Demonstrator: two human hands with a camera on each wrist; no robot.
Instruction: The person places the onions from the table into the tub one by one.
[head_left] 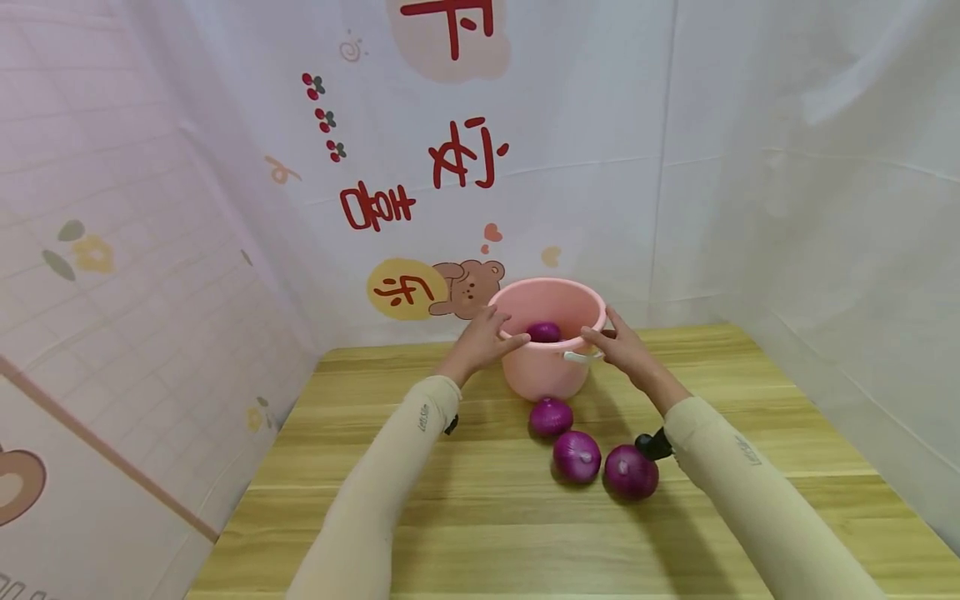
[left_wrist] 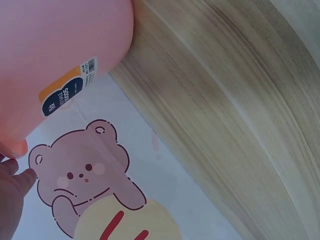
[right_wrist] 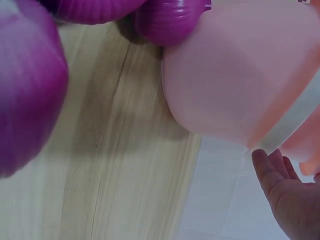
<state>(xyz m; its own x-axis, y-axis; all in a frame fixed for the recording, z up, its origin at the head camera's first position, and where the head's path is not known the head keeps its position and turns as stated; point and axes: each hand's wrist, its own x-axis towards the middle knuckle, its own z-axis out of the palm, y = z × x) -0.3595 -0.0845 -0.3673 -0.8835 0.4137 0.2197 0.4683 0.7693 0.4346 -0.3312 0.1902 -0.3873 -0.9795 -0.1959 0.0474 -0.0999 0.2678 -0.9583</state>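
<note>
A pink bucket [head_left: 545, 375] stands upright at the back of the wooden table, with a purple-red onion [head_left: 543, 332] visible inside. My left hand [head_left: 480, 340] holds its rim at the left, thumb along the front edge. At the right side of the rim, my right hand [head_left: 624, 346] grips it near the white handle [head_left: 581, 357], which hangs down in front. The right wrist view shows those right fingers [right_wrist: 267, 170] right at the handle and rim. In the left wrist view, the left fingertips [left_wrist: 11, 167] touch the rim's edge.
Three red onions lie before the bucket: one close to its base [head_left: 551, 417], a middle onion [head_left: 577, 457], and another [head_left: 632, 472] beside the right wrist's black camera [head_left: 654, 446]. A printed white curtain [head_left: 585, 183] hangs behind the wooden table [head_left: 480, 542].
</note>
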